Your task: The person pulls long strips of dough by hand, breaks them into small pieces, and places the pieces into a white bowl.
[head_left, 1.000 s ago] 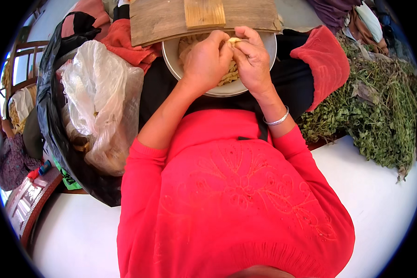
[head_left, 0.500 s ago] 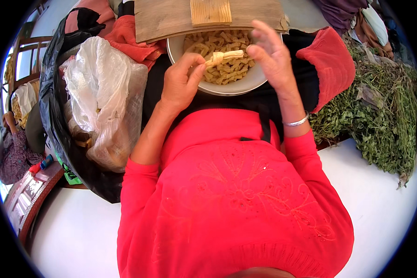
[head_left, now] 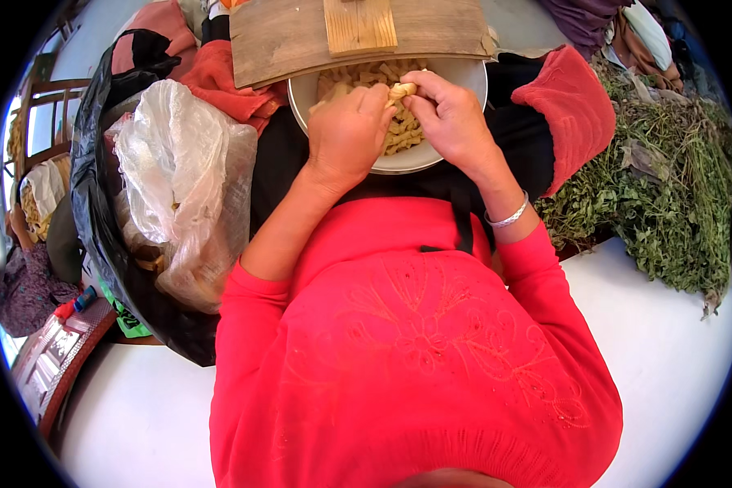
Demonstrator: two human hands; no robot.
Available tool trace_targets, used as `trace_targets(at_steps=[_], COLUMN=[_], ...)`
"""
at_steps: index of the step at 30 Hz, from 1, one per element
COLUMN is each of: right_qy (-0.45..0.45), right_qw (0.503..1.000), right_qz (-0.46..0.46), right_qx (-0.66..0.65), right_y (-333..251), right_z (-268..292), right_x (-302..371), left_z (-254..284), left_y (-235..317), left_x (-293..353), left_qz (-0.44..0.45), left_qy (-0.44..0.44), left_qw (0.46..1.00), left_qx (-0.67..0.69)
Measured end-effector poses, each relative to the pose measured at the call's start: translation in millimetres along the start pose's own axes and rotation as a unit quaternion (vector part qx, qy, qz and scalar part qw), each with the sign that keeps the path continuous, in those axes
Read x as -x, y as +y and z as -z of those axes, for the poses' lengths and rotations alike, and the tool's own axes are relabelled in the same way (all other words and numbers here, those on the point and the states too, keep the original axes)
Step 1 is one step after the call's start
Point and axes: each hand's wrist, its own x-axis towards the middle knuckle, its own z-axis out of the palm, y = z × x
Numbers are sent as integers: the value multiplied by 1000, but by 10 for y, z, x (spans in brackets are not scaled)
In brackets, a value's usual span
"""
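Between both hands is a small pale yellow strip bundle (head_left: pixel 399 91), twisted or knotted; its exact kind is not clear. My left hand (head_left: pixel 344 140) is closed on its left end, fingertips partly hidden behind the hand's back. My right hand (head_left: pixel 450 118) pinches its right end between thumb and fingers. Both hands are above a pale metal bowl (head_left: pixel 473 91) in my lap. Many similar yellowish pieces (head_left: pixel 404 132) lie in the bowl. A wooden board (head_left: pixel 281 45) with a lighter wood block (head_left: pixel 361 26) on it covers the bowl's far part.
At left, a translucent plastic bag (head_left: pixel 179 159) sits inside a black bag (head_left: pixel 98 183). Red cloths (head_left: pixel 573 106) lie either side of the bowl. A heap of green dried plants (head_left: pixel 667 187) fills the right. Far left, another person's patterned sleeve (head_left: pixel 37 285) shows near a chair.
My right hand has come down and left, from fingers spread beside the bundle to pinching it. My left hand has moved slightly right, turned over more of the bundle, hiding most of it.
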Motion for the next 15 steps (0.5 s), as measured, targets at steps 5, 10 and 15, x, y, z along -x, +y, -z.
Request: trace_targets(at_steps=[5, 10, 15], right_qy=[44, 52, -196], right_qw=[990, 950, 927], right_qz=[48, 195, -83], right_qx=[127, 237, -308], right_y=[32, 194, 263], right_z=[-141, -147, 132], right_x=[4, 12, -141], left_z=[-132, -67, 104], left_y=[85, -122, -251], left_x=[98, 228, 22], left_qz=[47, 166, 349], left_qy=[-55, -118, -227], left_qw=[996, 953, 718], left_qx=[47, 223, 558])
